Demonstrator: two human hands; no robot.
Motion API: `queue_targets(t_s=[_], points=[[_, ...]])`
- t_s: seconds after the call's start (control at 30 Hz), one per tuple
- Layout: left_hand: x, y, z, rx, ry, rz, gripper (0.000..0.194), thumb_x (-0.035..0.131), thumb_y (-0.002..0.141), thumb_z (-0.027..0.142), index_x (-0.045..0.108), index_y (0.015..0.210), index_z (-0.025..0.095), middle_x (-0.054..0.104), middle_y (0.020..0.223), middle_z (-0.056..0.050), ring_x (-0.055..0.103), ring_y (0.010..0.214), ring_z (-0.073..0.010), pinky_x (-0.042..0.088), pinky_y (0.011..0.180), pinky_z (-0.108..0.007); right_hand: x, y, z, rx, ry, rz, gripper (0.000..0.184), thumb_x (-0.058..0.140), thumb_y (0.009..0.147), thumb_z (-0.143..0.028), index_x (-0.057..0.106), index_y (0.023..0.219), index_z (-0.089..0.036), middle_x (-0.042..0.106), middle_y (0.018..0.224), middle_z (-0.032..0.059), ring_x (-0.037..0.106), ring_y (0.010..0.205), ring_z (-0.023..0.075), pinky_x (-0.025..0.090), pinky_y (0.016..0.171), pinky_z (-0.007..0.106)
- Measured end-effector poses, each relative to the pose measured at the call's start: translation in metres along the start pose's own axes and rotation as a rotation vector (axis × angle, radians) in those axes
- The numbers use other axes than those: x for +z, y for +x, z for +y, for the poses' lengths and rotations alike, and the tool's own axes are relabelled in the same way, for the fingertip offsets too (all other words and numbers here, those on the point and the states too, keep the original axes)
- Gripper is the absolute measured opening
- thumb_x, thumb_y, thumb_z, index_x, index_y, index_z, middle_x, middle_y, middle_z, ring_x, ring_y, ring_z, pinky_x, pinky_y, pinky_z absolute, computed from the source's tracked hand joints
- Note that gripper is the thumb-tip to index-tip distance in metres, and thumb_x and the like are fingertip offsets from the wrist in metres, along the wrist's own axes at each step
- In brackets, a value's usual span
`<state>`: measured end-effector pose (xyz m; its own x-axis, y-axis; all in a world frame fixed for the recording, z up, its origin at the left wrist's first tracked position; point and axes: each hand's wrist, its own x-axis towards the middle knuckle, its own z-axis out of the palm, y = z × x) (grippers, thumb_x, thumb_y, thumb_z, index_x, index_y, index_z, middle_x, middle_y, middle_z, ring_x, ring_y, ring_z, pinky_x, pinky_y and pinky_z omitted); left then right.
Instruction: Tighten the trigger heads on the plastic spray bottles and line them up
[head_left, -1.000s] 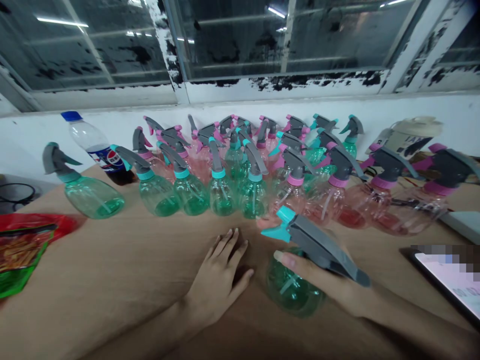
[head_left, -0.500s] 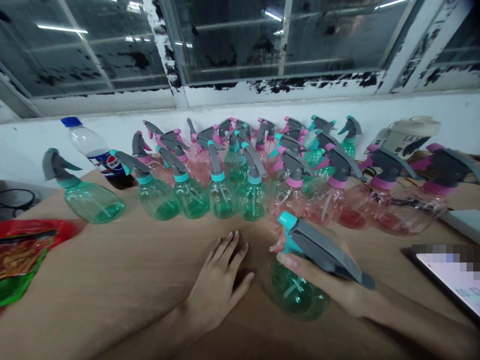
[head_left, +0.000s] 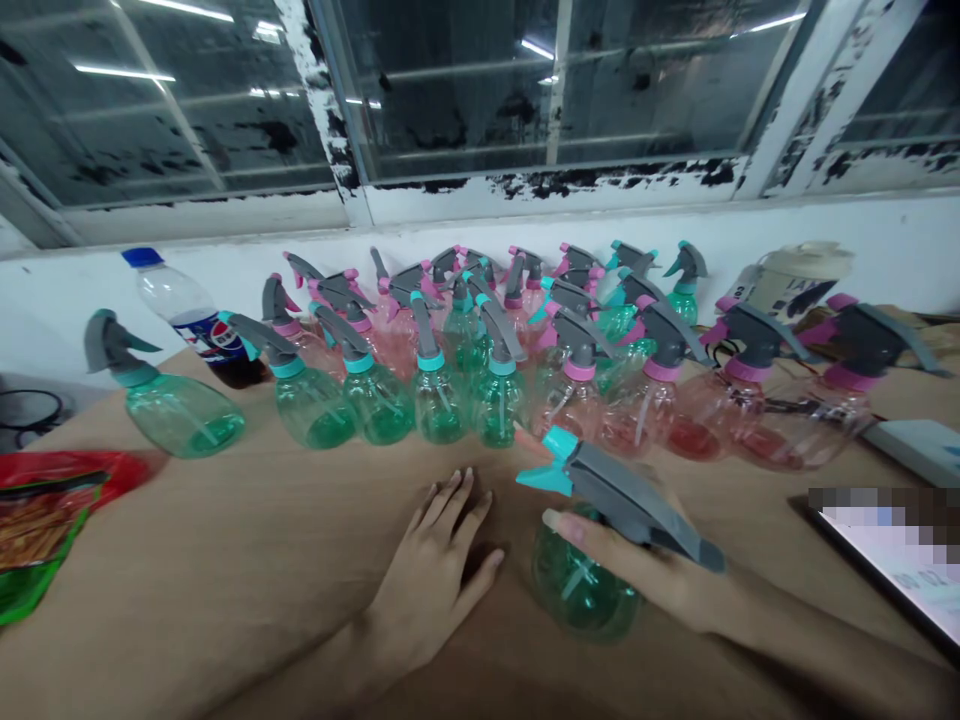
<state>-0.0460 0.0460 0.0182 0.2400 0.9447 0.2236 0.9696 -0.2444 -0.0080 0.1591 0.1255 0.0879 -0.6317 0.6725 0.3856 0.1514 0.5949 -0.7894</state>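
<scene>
Head view: right fingers wrap a green bottle, with spread left fingers and, behind it, crowded bottles; rightward, a phone.

Over twenty sprayers, two hands, one phone, one packet

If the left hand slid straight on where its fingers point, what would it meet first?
The left hand would probably meet a front-row green spray bottle, though exactly which is unclear.

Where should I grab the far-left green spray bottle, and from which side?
I'd pinch the turquoise collar of the far-left green spray bottle, coming from the near left: its neck is narrow above a bulging body, and the cola bottle stands behind.
</scene>
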Motion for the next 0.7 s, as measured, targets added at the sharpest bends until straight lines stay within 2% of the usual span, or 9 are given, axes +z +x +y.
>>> queue_targets(t_s=[0.07,0.13,0.23,0.33,0.43,0.57,0.7], points=[[0.0003,0.0000,-0.0001,-0.003,0.006,-0.005,0.049,0.044,0.091,0.036,0.042,0.132,0.011,0.035,0.142,-0.017,0.032,0.131,-0.0286,0.032,0.104,-0.049,0.0000,-0.0004,0.0003,-0.015,-0.007,0.015,0.009,0.055,0.082,-0.032,0.063,0.084,-0.028,0.060,0.069,-0.0033,0.060,0.063,0.0143,0.053,0.062,0.027],[0.0007,-0.0002,-0.0005,-0.003,0.008,-0.011,0.048,0.044,0.091,0.037,0.042,0.132,0.011,0.035,0.142,-0.017,0.032,0.131,-0.0285,0.031,0.104,-0.049,-0.0005,0.0001,0.0001,-0.023,0.007,0.019,0.012,0.055,0.081,-0.031,0.063,0.091,-0.029,0.061,0.071,-0.0035,0.060,0.064,0.0144,0.052,0.062,0.027],[0.0022,-0.0008,-0.0014,0.002,0.009,0.004,0.049,0.045,0.091,0.038,0.042,0.131,0.011,0.038,0.141,-0.017,0.032,0.131,-0.0285,0.032,0.104,-0.049,-0.0022,0.0027,-0.0016,-0.048,0.068,-0.019,0.023,0.056,0.081,-0.027,0.060,0.104,-0.029,0.065,0.085,-0.0022,0.063,0.075,0.0153,0.053,0.070,0.028],[0.0040,-0.0014,-0.0022,0.000,0.010,0.026,0.049,0.045,0.090,0.037,0.041,0.132,0.012,0.038,0.140,-0.016,0.033,0.131,-0.0281,0.033,0.104,-0.048,-0.0037,0.0050,-0.0029,-0.078,0.120,-0.046,0.020,0.055,0.081,-0.023,0.060,0.101,-0.027,0.066,0.092,-0.0002,0.064,0.083,0.0159,0.052,0.075,0.029],[0.0049,-0.0014,-0.0027,0.008,0.009,0.044,0.048,0.046,0.090,0.037,0.041,0.132,0.013,0.036,0.142,-0.016,0.033,0.130,-0.0279,0.033,0.103,-0.048,-0.0036,0.0042,-0.0011,-0.050,0.140,-0.040,0.014,0.056,0.082,-0.027,0.060,0.095,-0.024,0.067,0.090,0.0010,0.064,0.074,0.0148,0.052,0.066,0.028],[0.0044,-0.0007,-0.0031,0.015,0.008,0.059,0.049,0.046,0.090,0.036,0.040,0.132,0.012,0.038,0.140,-0.017,0.034,0.130,-0.0280,0.035,0.102,-0.048,-0.0017,0.0024,0.0022,0.002,0.120,-0.016,0.015,0.057,0.081,-0.035,0.059,0.089,-0.023,0.065,0.078,-0.0002,0.060,0.063,0.0141,0.049,0.059,0.029],[0.0039,-0.0008,-0.0028,0.014,0.009,0.055,0.048,0.046,0.090,0.036,0.040,0.132,0.012,0.038,0.141,-0.016,0.034,0.130,-0.0276,0.034,0.103,-0.048,-0.0018,0.0048,0.0005,-0.026,0.126,-0.012,0.013,0.058,0.081,-0.034,0.060,0.088,-0.023,0.065,0.078,-0.0004,0.061,0.066,0.0144,0.049,0.059,0.028]])
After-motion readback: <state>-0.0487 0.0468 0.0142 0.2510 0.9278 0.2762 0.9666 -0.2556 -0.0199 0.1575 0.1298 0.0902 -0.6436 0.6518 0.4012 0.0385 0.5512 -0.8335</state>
